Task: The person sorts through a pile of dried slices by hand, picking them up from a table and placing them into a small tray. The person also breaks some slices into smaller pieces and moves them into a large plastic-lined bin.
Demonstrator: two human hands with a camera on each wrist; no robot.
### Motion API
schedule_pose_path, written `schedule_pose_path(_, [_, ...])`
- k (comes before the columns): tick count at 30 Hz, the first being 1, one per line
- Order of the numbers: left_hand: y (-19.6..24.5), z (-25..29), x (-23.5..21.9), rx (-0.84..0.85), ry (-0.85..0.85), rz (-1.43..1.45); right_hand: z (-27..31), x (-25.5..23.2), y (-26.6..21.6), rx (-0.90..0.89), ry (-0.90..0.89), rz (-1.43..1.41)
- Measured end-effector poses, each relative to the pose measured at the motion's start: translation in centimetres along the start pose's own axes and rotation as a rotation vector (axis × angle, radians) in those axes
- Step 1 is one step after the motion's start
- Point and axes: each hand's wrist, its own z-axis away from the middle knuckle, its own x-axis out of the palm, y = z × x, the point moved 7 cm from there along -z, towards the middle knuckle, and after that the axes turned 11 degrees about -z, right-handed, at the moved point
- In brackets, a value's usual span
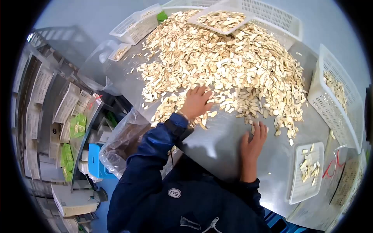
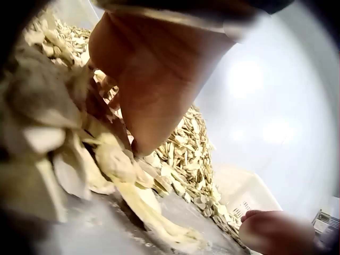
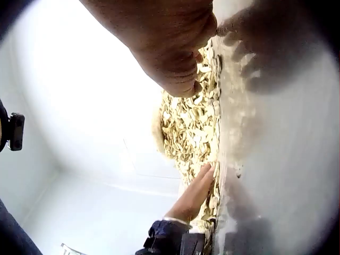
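Note:
A wide heap of pale dried slices [image 1: 233, 66] covers the back of the metal table [image 1: 210, 143]. The left hand [image 1: 196, 103] rests on slices at the heap's front edge, fingers spread and pointing away from the body; in the left wrist view this hand [image 2: 154, 74] is close above slices [image 2: 127, 170]. To its right, the right hand [image 1: 253, 145] is over bare metal just in front of the heap, fingers extended and nothing held. The right wrist view shows the right hand [image 3: 170, 48] large at the top and the left hand [image 3: 194, 196] touching the heap [image 3: 191, 122].
A white tray [image 1: 293, 174] with a few slices lies at the right, below a white basket [image 1: 330, 105] holding slices. Another basket [image 1: 136, 29] stands back left, and a tray of slices [image 1: 202, 21] sits on the heap. A clear plastic bag [image 1: 120, 145] hangs at the left edge.

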Motion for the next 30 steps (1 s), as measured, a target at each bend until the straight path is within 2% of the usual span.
schedule_pose_path(1, [-0.6,0.6,-0.3,-0.008,-0.017,0.024,0.1,0.1,0.8,0.026,-0.01,0.036])
schedule_pose_path(4, [-2.8,3.6,-1.6,-0.017,-0.038,0.019,0.3,1.5,1.5,-0.022,-0.215,0.015])
schedule_pose_path(7, [-4.1,6.1,-3.4,-0.072,-0.051,-0.005,0.3,2.0,0.5,-0.039,-0.273,-0.179])
schedule_pose_path(9, [-3.4,6.6,-4.2,-0.119,0.07,0.041,0.3,2.0,1.1,0.009,-0.217,-0.29])
schedule_pose_path(10, [-2.6,6.7,-4.5,-0.144,0.132,0.066,0.3,2.0,1.5,0.032,-0.191,-0.343])
schedule_pose_path(11, [0.4,6.3,-6.4,-0.131,0.154,0.109,0.4,1.9,1.7,0.077,-0.196,-0.347])
schedule_pose_path(12, [2.1,6.1,-5.1,-0.074,0.157,0.155,0.4,1.6,1.7,0.119,-0.206,-0.349])
schedule_pose_path(13, [6.3,6.1,-5.0,0.052,0.22,0.219,0.3,1.8,1.2,0.139,-0.239,-0.361])
schedule_pose_path(15, [8.9,5.4,-3.8,0.093,0.114,0.105,0.2,1.8,1.0,0.189,-0.244,-0.447])
schedule_pose_path(18, [7.2,5.2,-3.5,0.006,0.133,-0.007,0.6,2.3,2.0,0.187,-0.232,-0.418])
schedule_pose_path(20, [4.3,6.4,-3.7,-0.123,0.131,-0.067,0.8,2.2,2.2,0.194,-0.218,-0.421])
schedule_pose_path(21, [2.7,7.6,-3.8,-0.173,0.138,-0.072,0.9,2.4,2.6,0.232,-0.226,-0.45])
schedule_pose_path(24, [-0.7,11.5,-4.8,-0.258,0.177,-0.077,1.0,2.6,2.1,0.181,-0.232,-0.487])
schedule_pose_path(27, [-3.2,15.8,-5.8,-0.337,0.155,-0.073,1.2,2.5,1.7,0.266,-0.224,-0.526])
schedule_pose_path(30, [-5.2,19.7,-6.6,-0.443,0.137,-0.139,1.2,2.5,1.9,0.216,-0.245,-0.46])
